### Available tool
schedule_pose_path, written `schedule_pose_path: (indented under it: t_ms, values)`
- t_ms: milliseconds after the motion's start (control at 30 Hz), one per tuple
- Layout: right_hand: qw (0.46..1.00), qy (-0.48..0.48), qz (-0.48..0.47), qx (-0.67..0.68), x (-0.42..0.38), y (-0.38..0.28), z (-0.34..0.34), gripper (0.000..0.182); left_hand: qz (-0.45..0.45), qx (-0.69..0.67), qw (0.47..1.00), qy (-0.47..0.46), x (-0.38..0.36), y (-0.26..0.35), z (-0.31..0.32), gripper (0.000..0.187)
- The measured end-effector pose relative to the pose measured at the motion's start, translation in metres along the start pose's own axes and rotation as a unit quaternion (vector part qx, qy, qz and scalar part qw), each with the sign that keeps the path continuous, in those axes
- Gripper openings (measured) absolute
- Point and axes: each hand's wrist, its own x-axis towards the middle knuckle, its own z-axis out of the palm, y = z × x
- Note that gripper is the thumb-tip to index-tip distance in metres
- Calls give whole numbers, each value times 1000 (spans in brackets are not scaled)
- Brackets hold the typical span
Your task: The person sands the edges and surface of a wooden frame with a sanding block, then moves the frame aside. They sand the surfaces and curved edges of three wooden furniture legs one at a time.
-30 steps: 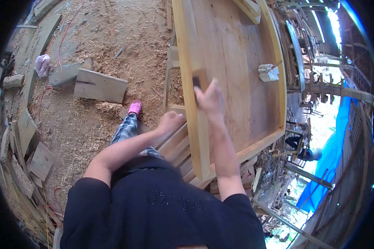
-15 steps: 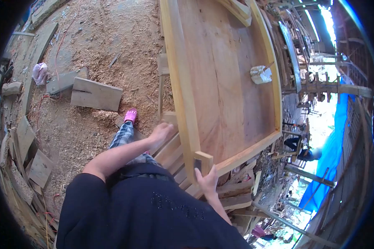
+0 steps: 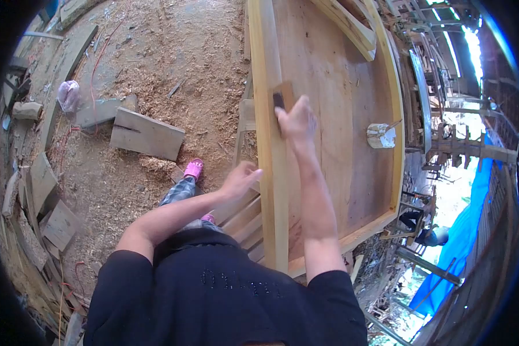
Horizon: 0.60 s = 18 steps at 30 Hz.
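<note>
My right hand (image 3: 299,122) grips a small wooden block (image 3: 285,97) with a dark face, held against the left rail (image 3: 264,69) of a large shallow wooden frame. The frame has a brown plywood panel (image 3: 334,132) inside it. My left hand (image 3: 242,180) is beside the outer edge of the same rail, fingers partly bent and apart, holding nothing. A white-smeared container (image 3: 382,136) with a stick in it stands on the panel near the far right rail. Curved wooden pieces (image 3: 352,29) rest across the panel's top end.
Loose boards (image 3: 147,134) and a pinkish plastic bag (image 3: 68,96) lie on the shaving-covered ground at left. Wooden slats (image 3: 242,219) are below the frame. Another person (image 3: 431,236) is at the far right near a blue tarp (image 3: 457,248).
My right hand has moved with the block from the frame's near corner up along the left rail. My left hand has shifted slightly right, and the view has shifted.
</note>
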Motion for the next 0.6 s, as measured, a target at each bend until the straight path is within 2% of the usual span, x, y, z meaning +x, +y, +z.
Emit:
schedule_pose_path:
  t_ms: [33,67,133,167,233,267,333,400,433,600]
  values:
    - [1000,4,4,5,18,-3,2,48,55,6,998,25,-4,17,5,64]
    - [1000,1,8,24,36,-4,5,50,58,15,998,22,-2,20,11,64]
    - [998,13,18,50,45,2,2,51,109,106,987,56,4,23,19,98]
    - [998,17,16,54,40,12,0,53,115,114,986,48,7,23,20,98]
    - [997,28,16,65,18,37,-7,57,88,166,981,53,12,28,24,112]
    - [997,34,20,72,-3,53,-11,60,93,169,980,42,16,28,26,112]
    - [995,19,61,81,-50,94,-12,61,126,181,972,75,21,24,27,112]
    - [994,43,72,74,-106,135,-8,61,117,179,974,71,24,27,30,112]
    - [991,23,106,75,-135,153,-7,62,106,178,975,80,26,29,31,112]
    - [978,-35,205,11,-255,184,-21,58,75,148,979,120,36,40,24,109]
